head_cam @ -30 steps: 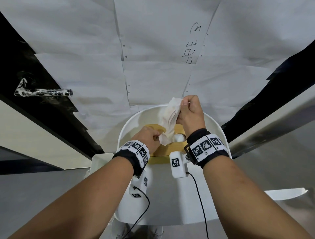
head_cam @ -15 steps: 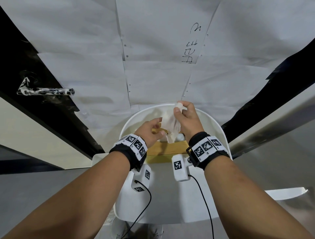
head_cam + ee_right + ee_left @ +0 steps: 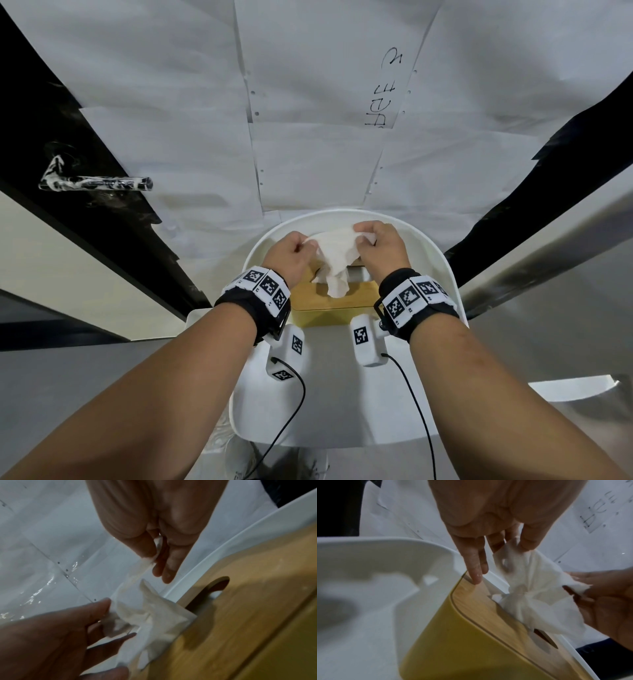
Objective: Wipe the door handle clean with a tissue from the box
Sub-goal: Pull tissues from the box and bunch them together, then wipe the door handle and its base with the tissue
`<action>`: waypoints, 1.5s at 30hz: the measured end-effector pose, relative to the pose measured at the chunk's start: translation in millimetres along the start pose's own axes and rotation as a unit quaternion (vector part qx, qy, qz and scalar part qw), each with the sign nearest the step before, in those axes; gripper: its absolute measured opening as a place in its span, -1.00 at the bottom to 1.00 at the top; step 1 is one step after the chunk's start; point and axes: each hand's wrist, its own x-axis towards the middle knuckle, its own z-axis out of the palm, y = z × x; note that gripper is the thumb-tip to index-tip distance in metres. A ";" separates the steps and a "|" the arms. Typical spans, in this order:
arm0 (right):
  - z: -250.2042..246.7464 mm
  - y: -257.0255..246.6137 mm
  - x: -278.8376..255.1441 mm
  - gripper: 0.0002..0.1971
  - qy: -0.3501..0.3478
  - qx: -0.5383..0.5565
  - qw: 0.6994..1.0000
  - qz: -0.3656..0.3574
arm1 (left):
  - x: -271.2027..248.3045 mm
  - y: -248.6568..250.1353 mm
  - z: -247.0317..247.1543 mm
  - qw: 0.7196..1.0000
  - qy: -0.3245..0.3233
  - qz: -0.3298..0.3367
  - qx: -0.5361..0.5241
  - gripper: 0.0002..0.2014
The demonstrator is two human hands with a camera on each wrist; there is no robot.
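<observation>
Head view: bright, even, sharp; strong wide-angle bending at edges.
Wrist views: dim, soft, noisy; near palms blurred.
Glare: wet-looking glints on the white paper sheets (image 3: 42,588).

Tissue (image 3: 337,255) soft, crumpled paper — box (image 3: 489,616) lid wood-grain, matt; handle (image 3: 99,182) glossy metal.

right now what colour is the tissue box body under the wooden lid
Mustard yellow: the tissue box body shows best in the left wrist view.

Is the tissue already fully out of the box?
Cannot tell: both hands hold the tissue spread, but its lower end hangs at the box slot.
</observation>
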 end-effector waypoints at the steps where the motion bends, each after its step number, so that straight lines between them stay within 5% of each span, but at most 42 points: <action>1: -0.4 -0.1 -0.2 -0.78 -0.002 -0.008 1.000 0.004 | 0.1 -0.6 -1.5 1.000 0.007 0.004 -0.005 -0.77; 10: -0.6 0.1 3.5 -0.87 0.000 -0.036 0.999 0.001 | -5.2 3.5 -14.2 0.999 0.031 -0.010 0.041 -0.74; 18: 8.7 3.2 -23.9 -0.90 -0.108 -0.137 0.985 0.011 | -19.4 -5.6 -6.5 0.987 0.002 -0.037 0.158 -0.74; 26: 3.7 -9.7 -21.8 -0.91 -0.087 -0.107 0.990 0.010 | -19.9 0.9 -10.4 0.996 0.000 -0.047 0.080 -0.82; 33: 0.6 -35.1 -26.3 -0.56 -0.133 -0.003 0.991 0.027 | -31.9 20.5 -31.3 0.998 0.038 -0.046 0.031 -0.72; 37: 6.0 -48.1 -29.9 -0.77 -0.156 0.022 0.987 0.022 | -40.1 26.7 -46.3 0.995 0.057 -0.030 0.069 -0.72; 45: 28.6 -66.7 -38.7 -0.83 -0.162 -0.033 0.985 -0.051 | -60.8 27.5 -73.0 0.988 0.108 -0.023 0.108 -0.67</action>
